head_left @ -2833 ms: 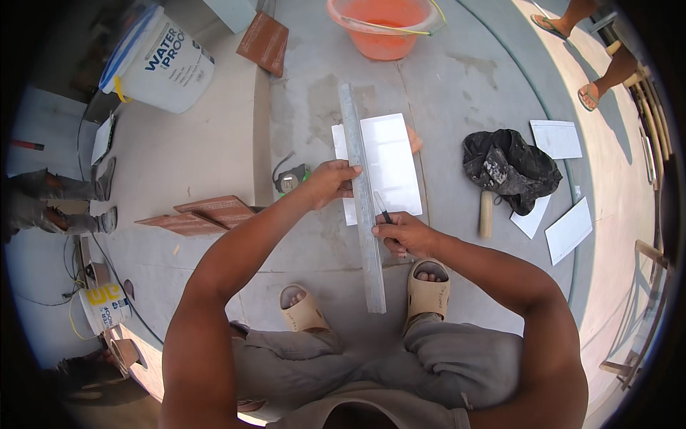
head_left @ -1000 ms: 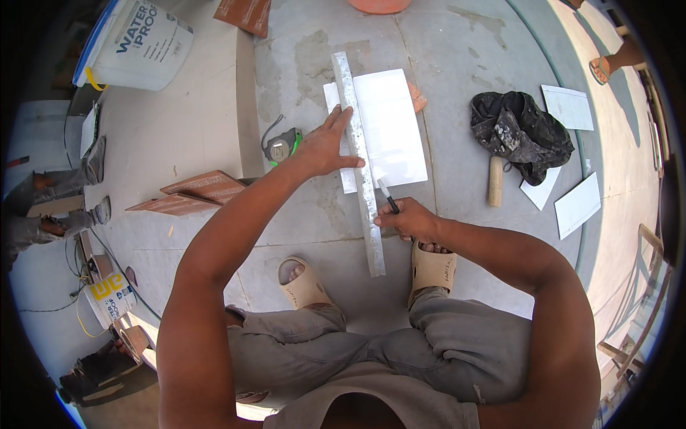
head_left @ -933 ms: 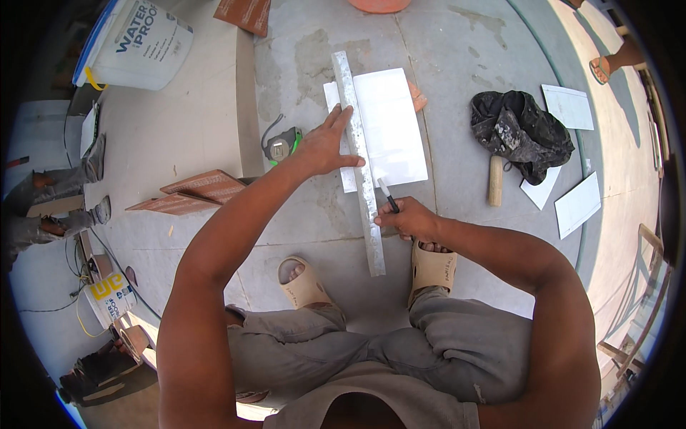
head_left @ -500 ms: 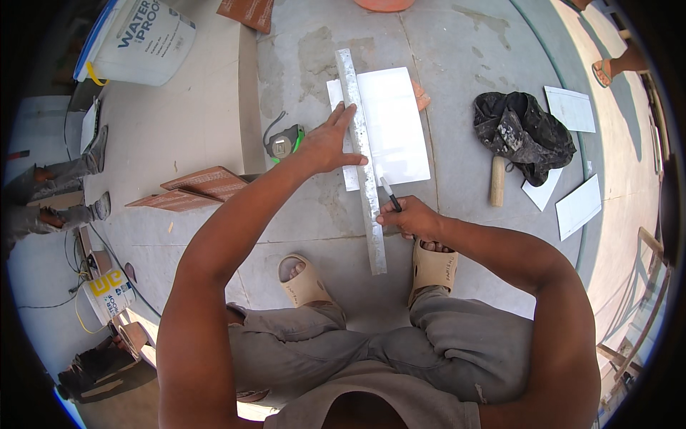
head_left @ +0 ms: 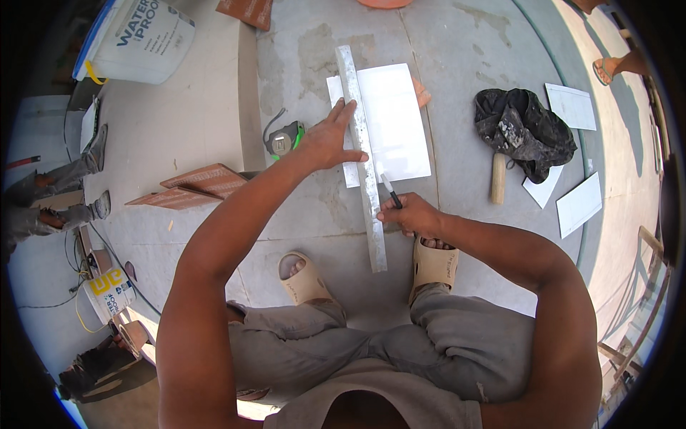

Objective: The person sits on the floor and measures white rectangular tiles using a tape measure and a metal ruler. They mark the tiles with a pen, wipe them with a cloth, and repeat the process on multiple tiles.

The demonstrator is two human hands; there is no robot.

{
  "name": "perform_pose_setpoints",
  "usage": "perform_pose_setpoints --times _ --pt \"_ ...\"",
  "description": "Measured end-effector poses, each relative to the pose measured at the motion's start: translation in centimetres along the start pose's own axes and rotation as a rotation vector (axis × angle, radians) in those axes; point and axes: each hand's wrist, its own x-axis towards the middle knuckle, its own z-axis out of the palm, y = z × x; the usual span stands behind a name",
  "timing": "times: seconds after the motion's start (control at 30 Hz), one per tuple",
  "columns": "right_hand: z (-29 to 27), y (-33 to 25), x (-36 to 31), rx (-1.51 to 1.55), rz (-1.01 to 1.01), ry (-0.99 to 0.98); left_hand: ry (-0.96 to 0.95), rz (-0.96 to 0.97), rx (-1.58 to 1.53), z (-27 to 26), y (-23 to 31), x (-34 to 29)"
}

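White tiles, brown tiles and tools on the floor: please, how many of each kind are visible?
White tiles: 4 (one under the metal straightedge, held by the left hand; three at right)
Brown tiles: 3
Tape measure: 1
Hammer: 1
Marker: 1, in the right hand
Straightedge: 1
Total: 11
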Motion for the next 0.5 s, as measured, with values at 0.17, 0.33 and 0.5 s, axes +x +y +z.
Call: perform_pose_setpoints --times 0.17,0.33,0.5 --pt "0.0 -0.14 -0.37 0.039 0.009 0.008 0.001 0.002 -0.013 -0.05 0.12 0.03" --pt "0.06 -0.2 -0.41 0.031 0.011 0.014 -0.009 -0.017 -0.003 -0.25 0.42 -0.11" --pt "0.1 -0.09 -0.31 0.031 -0.001 0.013 0.01 0.0 -0.004 0.03 0.02 0.03"
